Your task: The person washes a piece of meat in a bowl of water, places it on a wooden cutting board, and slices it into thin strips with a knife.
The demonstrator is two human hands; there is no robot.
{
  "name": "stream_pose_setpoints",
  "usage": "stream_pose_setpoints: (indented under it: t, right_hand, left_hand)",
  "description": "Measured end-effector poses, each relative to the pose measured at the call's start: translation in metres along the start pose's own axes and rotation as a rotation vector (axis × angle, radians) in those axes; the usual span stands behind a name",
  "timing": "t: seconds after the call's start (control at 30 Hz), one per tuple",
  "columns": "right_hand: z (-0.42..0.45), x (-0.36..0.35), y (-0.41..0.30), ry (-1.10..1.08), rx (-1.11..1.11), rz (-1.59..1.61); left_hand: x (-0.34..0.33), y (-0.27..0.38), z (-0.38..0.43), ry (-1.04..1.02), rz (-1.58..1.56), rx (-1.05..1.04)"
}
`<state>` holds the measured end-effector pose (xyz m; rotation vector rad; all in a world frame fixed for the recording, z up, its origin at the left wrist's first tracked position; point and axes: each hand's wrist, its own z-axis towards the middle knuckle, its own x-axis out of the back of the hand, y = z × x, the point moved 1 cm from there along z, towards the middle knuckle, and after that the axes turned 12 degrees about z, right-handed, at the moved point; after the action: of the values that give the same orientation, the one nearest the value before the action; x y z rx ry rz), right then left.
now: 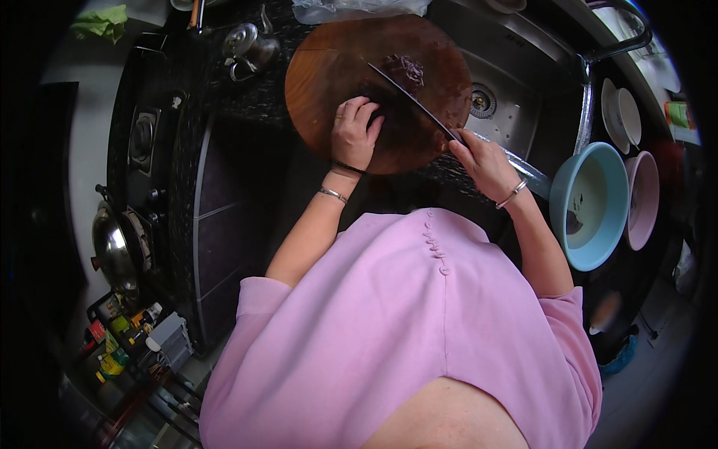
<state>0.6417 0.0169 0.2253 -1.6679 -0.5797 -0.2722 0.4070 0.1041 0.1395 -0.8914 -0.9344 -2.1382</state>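
A round wooden cutting board (pixel 320 73) lies before me on the counter. My right hand (pixel 485 163) grips a kitchen knife (pixel 412 100) by its handle. Its blade slants over the board towards the far left, seen almost edge-on. My left hand (pixel 354 132) is on the board's near left part, fingers bent and fingertips at a dark patch that may be purplish food; whether it holds any of this is hard to see. Beyond the blade sits a small heap of finely cut dark purple food (pixel 406 72). Small bits lie along the board's right side.
A steel sink (pixel 513 120) adjoins the board on the right. Nearer me are a blue basin (pixel 611 207) holding liquid and dark pieces, and a pink basin (pixel 645 202). Left stand a metal teapot (pixel 249 47), a gas stove (pixel 144 140) and a lidded wok (pixel 115 247). A plastic bag (pixel 359 8) lies behind.
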Motion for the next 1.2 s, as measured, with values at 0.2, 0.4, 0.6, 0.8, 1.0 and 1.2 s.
stream_pose_setpoints:
  t: [0.2, 0.4, 0.6, 0.8, 1.0, 1.2]
  right_hand:
    - [-0.006, -0.003, -0.022, -0.109, -0.011, -0.298]
    - [-0.018, -0.001, -0.007, -0.055, -0.099, -0.179]
    - [-0.034, -0.001, -0.001, -0.068, -0.238, -0.122]
    - [0.009, -0.018, 0.010, -0.028, -0.056, -0.059]
    - [-0.001, 0.010, 0.004, 0.009, -0.031, -0.102]
    - [-0.008, 0.003, -0.021, -0.121, 0.033, -0.258]
  left_hand:
    - [0.000, 0.000, -0.003, 0.030, 0.023, 0.038]
    - [-0.002, 0.000, 0.001, 0.028, -0.011, 0.021]
    - [0.001, 0.002, 0.002, 0.019, -0.002, 0.014]
    - [0.001, 0.002, 0.002, 0.015, -0.005, 0.007]
    - [0.001, 0.001, 0.002, 0.005, -0.032, 0.027]
    - [0.000, 0.001, -0.001, 0.033, -0.021, 0.040]
